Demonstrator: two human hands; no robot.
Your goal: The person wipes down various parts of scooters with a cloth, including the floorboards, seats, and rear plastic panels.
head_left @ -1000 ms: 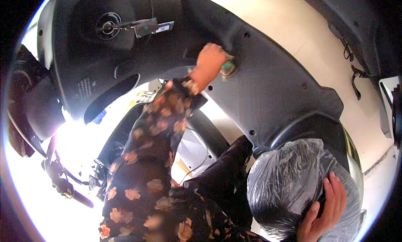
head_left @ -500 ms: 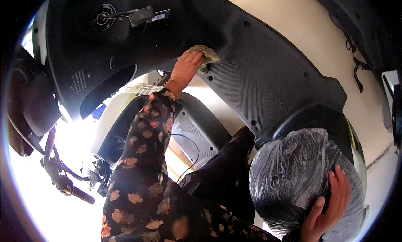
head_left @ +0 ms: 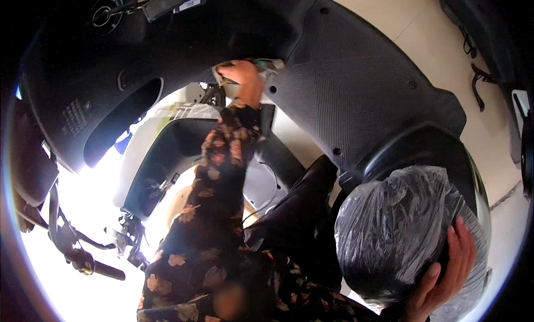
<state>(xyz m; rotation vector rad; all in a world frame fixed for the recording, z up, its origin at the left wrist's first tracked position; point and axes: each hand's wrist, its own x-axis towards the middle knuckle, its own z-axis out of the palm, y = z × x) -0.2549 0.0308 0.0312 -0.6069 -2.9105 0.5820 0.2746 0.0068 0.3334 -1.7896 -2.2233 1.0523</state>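
Observation:
My left hand (head_left: 247, 80) is closed over a cloth (head_left: 272, 65), a crumpled greenish-grey rag whose edges stick out on both sides of the fingers. It presses the rag against the lower edge of a scooter's black front panel (head_left: 183, 49), where that meets the ribbed footboard (head_left: 356, 94). Motion smears the fingers a little. At the lower right my right hand (head_left: 448, 272) lies with fingers stretched out on the scooter's seat (head_left: 389, 222), which is wrapped in clear plastic film. Nothing shows in that hand.
Keys with tags (head_left: 161, 7) hang from the ignition at the upper left. A second scooter, pale with a dark inner panel (head_left: 167, 155), stands beyond my left arm. A handlebar grip (head_left: 105, 271) juts in at the lower left. Another dark vehicle edges the right, with a lever (head_left: 477, 88).
My left hand has moved slightly left with the rag, along the panel's lower edge, and its wrist has turned. My right hand stays on the seat. The whole view has shifted a little.

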